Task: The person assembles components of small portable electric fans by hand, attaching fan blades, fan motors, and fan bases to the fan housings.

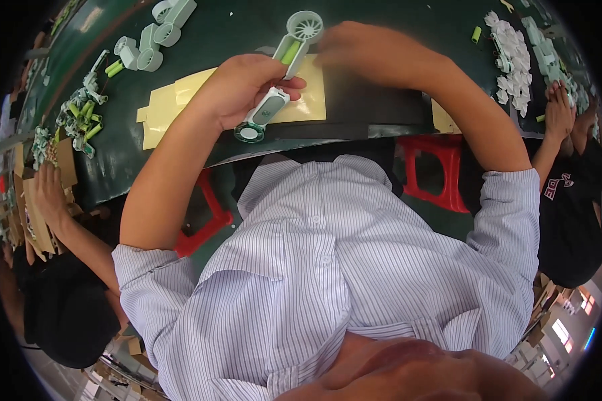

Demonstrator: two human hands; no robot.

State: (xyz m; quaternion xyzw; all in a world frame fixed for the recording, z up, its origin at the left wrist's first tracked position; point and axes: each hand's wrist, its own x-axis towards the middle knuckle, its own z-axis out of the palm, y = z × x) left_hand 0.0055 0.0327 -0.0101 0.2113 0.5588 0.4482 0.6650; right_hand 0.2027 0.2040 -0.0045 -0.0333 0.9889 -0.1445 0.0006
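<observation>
My left hand [242, 85] is closed round the middle of a pale green handheld fan [306, 28], over the table. The fan's round grille points away from me, and its handle slants back toward me. A bright green battery cell [291, 52] shows inside the handle above my fingers. Below them a handle piece with a grey-green panel [271, 105] ends in a dark ring with a white centre; whether it is joined to the rest is hidden. My right hand [353, 52] is just right of the grille, its fingers smeared by motion, so any hold there is unclear.
Yellow sheets [162, 110] and a black mat [374, 100] lie under my hands. At left are several fan shells [149, 57] and a heap of battery cells [87, 117]. White parts [513, 63] lie at right. Co-workers' hands flank me; red stools [435, 170] stand below.
</observation>
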